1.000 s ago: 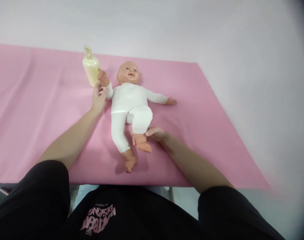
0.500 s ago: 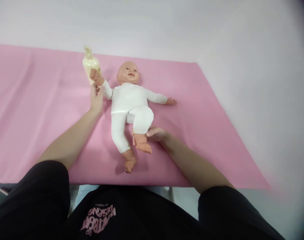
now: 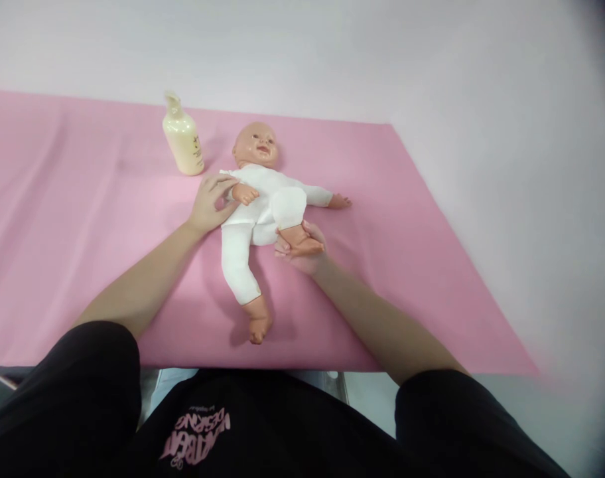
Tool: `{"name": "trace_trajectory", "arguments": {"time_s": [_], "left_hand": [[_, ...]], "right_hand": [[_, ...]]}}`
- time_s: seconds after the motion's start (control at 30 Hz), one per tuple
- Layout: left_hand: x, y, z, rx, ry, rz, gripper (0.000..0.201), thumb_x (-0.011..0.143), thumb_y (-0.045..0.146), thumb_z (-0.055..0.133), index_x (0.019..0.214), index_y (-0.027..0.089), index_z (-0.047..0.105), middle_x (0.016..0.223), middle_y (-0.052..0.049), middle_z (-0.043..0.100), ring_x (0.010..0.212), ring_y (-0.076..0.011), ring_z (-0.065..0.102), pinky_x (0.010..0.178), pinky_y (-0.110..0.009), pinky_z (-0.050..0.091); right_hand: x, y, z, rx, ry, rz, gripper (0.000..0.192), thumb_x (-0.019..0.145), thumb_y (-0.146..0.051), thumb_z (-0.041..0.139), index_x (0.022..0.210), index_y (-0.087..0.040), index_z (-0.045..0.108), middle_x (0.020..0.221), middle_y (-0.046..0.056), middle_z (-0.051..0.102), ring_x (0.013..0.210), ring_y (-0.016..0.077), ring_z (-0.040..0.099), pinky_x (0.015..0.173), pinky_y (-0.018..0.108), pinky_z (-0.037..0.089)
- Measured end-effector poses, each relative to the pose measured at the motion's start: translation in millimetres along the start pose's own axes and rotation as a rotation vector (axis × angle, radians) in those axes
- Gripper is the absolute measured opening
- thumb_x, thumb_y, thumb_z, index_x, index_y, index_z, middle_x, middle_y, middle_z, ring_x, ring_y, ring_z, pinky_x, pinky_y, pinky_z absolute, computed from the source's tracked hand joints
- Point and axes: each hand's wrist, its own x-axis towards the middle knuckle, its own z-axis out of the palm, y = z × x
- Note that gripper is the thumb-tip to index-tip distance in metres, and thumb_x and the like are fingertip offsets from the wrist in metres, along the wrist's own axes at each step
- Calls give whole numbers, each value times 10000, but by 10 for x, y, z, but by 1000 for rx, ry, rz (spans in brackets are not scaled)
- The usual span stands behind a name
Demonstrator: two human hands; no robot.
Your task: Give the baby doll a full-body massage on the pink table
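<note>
A baby doll (image 3: 263, 206) with a white cloth body lies on its back on the pink sheet, head toward the far side. My left hand (image 3: 211, 202) is wrapped round the doll's arm at my left, which is folded across its chest. Cupped under the raised foot of the doll's other-side leg, my right hand (image 3: 307, 255) has its fingers curled round the ankle. That leg is bent up toward the belly, while the leg at my left lies stretched toward me. The doll's other arm rests out to the right.
A cream pump bottle (image 3: 184, 141) stands on the pink sheet (image 3: 83, 219), beyond my left hand and left of the doll's head. The sheet's near edge runs just in front of my body. A pale wall or surface (image 3: 481, 99) borders the sheet.
My left hand has brought the doll's arm from out by the bottle inward over its chest. My right hand has lifted the doll's foot, bending the knee further toward the belly.
</note>
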Motion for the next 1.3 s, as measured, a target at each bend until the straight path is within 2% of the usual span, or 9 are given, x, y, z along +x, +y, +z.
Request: {"name": "trace_trajectory", "arguments": {"time_s": [0.17,0.3,0.43,0.53,0.63,0.83,1.0,1.1,1.3], "left_hand": [[-14,-51,11,68,-17,75,511,843,598,769,1239,280,712,1285,-105,683,1247,-332,607,1162,-533,417],[-33,-99,38,85,32,86,525,886,625,711,1263,261,688,1284,-113,688,1242,-316,614,1143,-514,437],[-19,-268,75,-100,223,-98,599,846,712,714,1242,267,657,1248,-98,698,1183,-293,646,1048,-467,505],[12,-442,71,-291,386,-270,651,802,776,716,1214,280,625,1234,-83,697,1145,-278,664,996,-445,531],[30,-599,42,-436,483,-376,641,780,794,732,1133,276,597,1192,-67,700,1137,-262,673,972,-421,547],[51,-740,18,-553,531,-551,562,985,772,478,1144,235,531,1176,-44,720,1159,-205,693,907,-362,553],[77,-620,14,-650,619,-645,437,988,659,586,1137,249,553,1187,-38,728,1112,-202,705,902,-360,594],[57,-574,19,-597,604,-609,437,938,672,647,1099,274,569,1192,-49,704,1098,-224,709,881,-365,595],[28,-542,69,-462,505,-387,574,804,755,738,1119,292,610,1180,-63,690,1135,-264,674,993,-432,554]], "right_hand": [[-5,-14,54,-27,84,17,542,983,-598,475,973,-122,735,654,15,600,621,156,540,631,298,490],[-24,-17,53,-22,-19,3,487,963,-571,532,1015,-129,731,684,19,631,621,158,545,644,305,486],[-85,25,23,-14,-270,47,499,895,-578,654,1142,-148,706,764,20,697,695,162,639,728,298,526],[-130,65,41,-72,-454,205,541,859,-550,712,1194,-126,687,984,111,789,892,227,740,834,342,566],[-146,64,122,-153,-590,367,564,819,-451,786,1244,-103,656,1103,167,802,1044,288,757,963,410,558],[-120,-4,270,-317,-652,421,483,831,-343,805,1237,-123,664,1120,158,808,1129,274,744,1002,381,539],[-119,-6,237,-346,-660,423,504,839,-382,814,1245,-130,655,1129,157,802,1167,277,733,1009,378,539],[-122,-10,246,-320,-677,432,537,832,-392,821,1260,-136,623,1133,165,795,1177,286,726,1025,407,533],[-137,20,255,-170,-654,388,620,744,-438,849,1211,-123,589,1104,194,781,1082,320,739,965,464,559]]}}
